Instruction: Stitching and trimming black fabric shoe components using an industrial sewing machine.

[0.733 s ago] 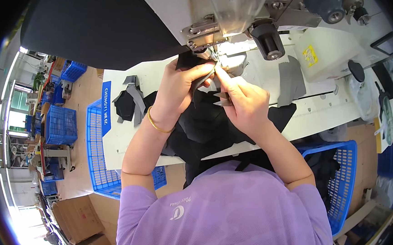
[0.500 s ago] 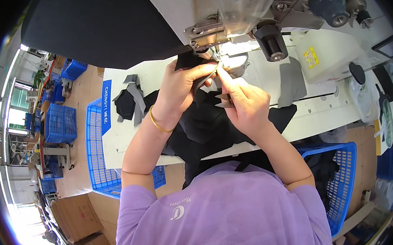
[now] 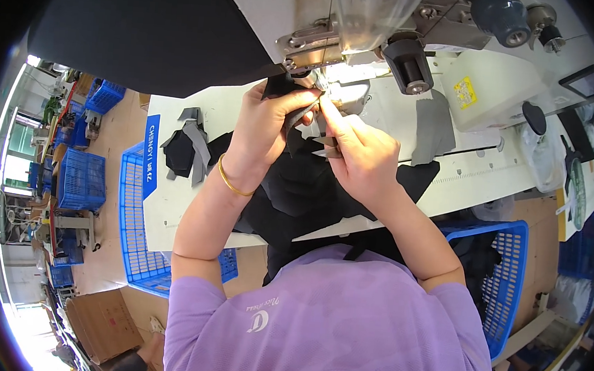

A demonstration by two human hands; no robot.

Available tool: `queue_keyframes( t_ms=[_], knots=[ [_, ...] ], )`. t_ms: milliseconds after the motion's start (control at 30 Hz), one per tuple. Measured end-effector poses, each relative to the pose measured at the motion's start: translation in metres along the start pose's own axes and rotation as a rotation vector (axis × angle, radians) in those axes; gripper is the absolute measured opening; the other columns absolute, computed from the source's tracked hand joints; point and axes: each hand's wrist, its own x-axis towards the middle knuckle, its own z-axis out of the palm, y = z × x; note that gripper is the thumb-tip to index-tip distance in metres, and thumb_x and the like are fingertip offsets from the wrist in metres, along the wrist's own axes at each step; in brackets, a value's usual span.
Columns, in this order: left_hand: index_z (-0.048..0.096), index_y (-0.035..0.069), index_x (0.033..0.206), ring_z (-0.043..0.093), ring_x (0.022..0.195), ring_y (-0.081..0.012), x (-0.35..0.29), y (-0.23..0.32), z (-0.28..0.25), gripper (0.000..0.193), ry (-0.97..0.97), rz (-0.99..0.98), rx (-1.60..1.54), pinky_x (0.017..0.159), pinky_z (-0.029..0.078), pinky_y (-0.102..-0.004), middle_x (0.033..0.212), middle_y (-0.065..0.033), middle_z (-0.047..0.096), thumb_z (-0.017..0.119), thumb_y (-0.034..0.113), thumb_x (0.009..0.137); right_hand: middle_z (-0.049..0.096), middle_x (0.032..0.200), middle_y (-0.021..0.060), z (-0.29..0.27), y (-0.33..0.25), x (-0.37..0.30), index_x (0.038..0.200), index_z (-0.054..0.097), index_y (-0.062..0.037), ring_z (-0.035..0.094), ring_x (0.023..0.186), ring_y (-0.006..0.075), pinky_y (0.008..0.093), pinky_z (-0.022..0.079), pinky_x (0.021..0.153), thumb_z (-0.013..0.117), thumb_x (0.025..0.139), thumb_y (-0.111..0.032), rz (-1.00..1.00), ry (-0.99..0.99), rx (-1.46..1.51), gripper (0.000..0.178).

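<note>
Just in front of the sewing machine head [image 3: 311, 54], my left hand [image 3: 260, 128] pinches a small black fabric piece [image 3: 295, 120] between thumb and fingers. My right hand [image 3: 371, 156] is closed around a pair of metal thread snips [image 3: 328, 147], whose blades stick out toward the left; their handles are hidden in the palm. Its index fingertip meets the fabric edge beside my left thumb, close under the lit needle area. Below both hands lies a heap of black fabric pieces [image 3: 303, 196], spilling over the front edge of the white sewing table [image 3: 177, 225].
Black and grey scraps [image 3: 188, 147] lie at the table's left, and a grey piece [image 3: 433, 129] at the right. Blue plastic baskets stand left [image 3: 130, 208] and right [image 3: 506, 290] of me. A large black panel [image 3: 149, 30] overhangs the upper left. A cardboard box [image 3: 101, 323] is lower left.
Both hands keep nearly the same grip by the needle area. The whole view has shifted slightly left, and part of another person now shows at the lower left.
</note>
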Motion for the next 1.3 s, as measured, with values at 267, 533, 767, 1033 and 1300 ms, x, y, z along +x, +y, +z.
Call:
queue_keyframes(
  t_ms=[267,533,767,1033,1300],
  knots=[
    [0.066,-0.002,0.090,0.062,0.069,-0.0146,0.0019,-0.0017,0.0018,0.007,-0.003,0.050,-0.047,0.062,0.051,-0.0258,0.089,-0.0097,0.067,0.064,-0.005,0.085,0.061,0.079,0.0064,-0.0015,-0.0015,0.0043,0.126,0.059,-0.0042,0.060,0.060,0.0225,0.0318,0.047,0.053,0.069,0.066,0.001,0.035,-0.002,0.033,0.061],
    [0.066,-0.002,0.091,0.063,0.070,-0.0155,-0.0010,0.0054,0.0021,0.007,-0.035,-0.004,-0.010,0.064,0.053,-0.0266,0.089,-0.0107,0.067,0.063,-0.005,0.086,0.062,0.081,0.0064,0.0015,0.0006,0.0036,0.125,0.059,-0.0041,0.062,0.062,0.0220,0.0323,0.049,0.055,0.070,0.068,-0.002,0.017,0.031,0.015,0.058],
    [0.066,-0.002,0.091,0.063,0.069,-0.0168,0.0006,0.0022,0.0012,0.008,-0.029,0.037,-0.054,0.065,0.053,-0.0265,0.088,-0.0113,0.067,0.063,-0.006,0.085,0.064,0.083,0.0085,-0.0027,-0.0024,0.0044,0.124,0.059,-0.0014,0.063,0.064,0.0243,0.0318,0.049,0.055,0.068,0.069,0.000,0.038,-0.015,0.037,0.057],
    [0.067,-0.004,0.090,0.064,0.068,-0.0176,0.0015,0.0026,0.0019,0.007,-0.013,0.051,-0.038,0.066,0.053,-0.0271,0.086,-0.0120,0.068,0.063,-0.006,0.084,0.064,0.083,0.0077,-0.0033,-0.0025,0.0040,0.125,0.059,-0.0023,0.063,0.065,0.0241,0.0319,0.049,0.056,0.067,0.069,0.001,0.050,-0.029,0.022,0.057],
    [0.067,-0.004,0.089,0.064,0.068,-0.0175,0.0001,0.0045,0.0033,0.007,-0.008,0.047,-0.021,0.066,0.052,-0.0268,0.084,-0.0124,0.068,0.063,-0.005,0.084,0.063,0.082,0.0069,-0.0033,-0.0024,0.0028,0.125,0.059,-0.0023,0.062,0.064,0.0236,0.0312,0.050,0.057,0.068,0.068,0.002,0.059,-0.027,0.041,0.058]
  ],
)
